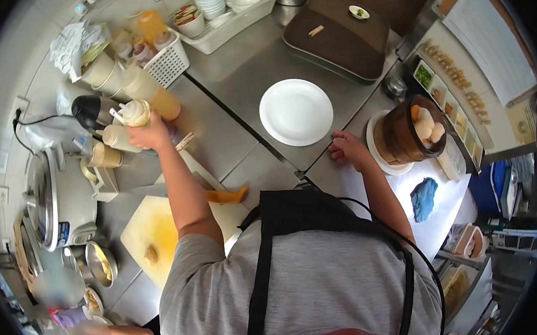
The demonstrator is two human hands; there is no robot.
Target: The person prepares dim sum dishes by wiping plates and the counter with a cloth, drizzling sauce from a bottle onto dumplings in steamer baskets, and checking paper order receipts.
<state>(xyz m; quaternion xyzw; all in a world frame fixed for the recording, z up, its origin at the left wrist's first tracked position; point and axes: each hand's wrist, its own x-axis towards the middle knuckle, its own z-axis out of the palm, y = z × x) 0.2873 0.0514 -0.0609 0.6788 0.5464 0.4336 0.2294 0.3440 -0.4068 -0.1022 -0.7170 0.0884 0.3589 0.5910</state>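
- We're working at a flat, shiny metal surface.
- A round, smooth white plate is lying near our right hand, fingers half open, seemingly holding nothing.
- On the left, our left hand is gripping a plastic-looking squeeze bottle; snagging crowded neighbours could be toppling them.

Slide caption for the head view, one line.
Left hand holds a squeeze bottle; right hand is beside a white plate on a metal counter.

White bowls stand stacked in a white basket.
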